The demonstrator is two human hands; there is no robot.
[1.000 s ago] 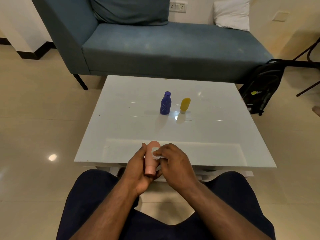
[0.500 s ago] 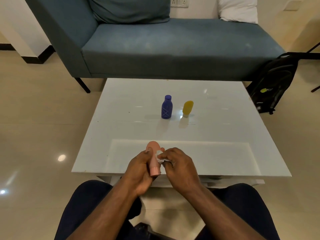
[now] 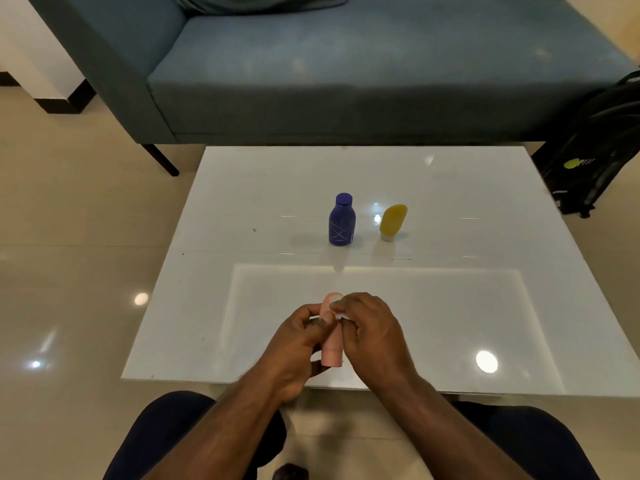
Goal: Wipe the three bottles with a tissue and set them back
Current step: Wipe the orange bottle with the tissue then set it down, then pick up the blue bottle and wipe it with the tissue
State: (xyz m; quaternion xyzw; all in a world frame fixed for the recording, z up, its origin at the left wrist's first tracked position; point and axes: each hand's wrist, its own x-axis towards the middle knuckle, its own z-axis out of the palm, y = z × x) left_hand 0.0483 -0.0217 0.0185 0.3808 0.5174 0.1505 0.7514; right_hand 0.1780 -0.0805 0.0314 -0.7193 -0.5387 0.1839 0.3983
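My left hand (image 3: 298, 344) grips a small pink bottle (image 3: 331, 355) above the near edge of the white table (image 3: 450, 306), cap end toward me. My right hand (image 3: 372, 336) pinches a white tissue (image 3: 337, 304) against the bottle's rounded far end. Most of the bottle is hidden between my fingers. A purple bottle (image 3: 341, 220) stands upright near the table's middle. Just to its right a yellow bottle (image 3: 392, 221) stands on its cap.
A blue-grey sofa (image 3: 346, 74) runs along the far side of the table. A black backpack (image 3: 599, 157) leans on the floor at the right. Glossy beige floor tiles surround the table. My knees sit under the near edge.
My right hand has slid the tissue up the pink bottle toward its rounded end. The view has tilted down and closer. The purple and yellow bottles have not moved.
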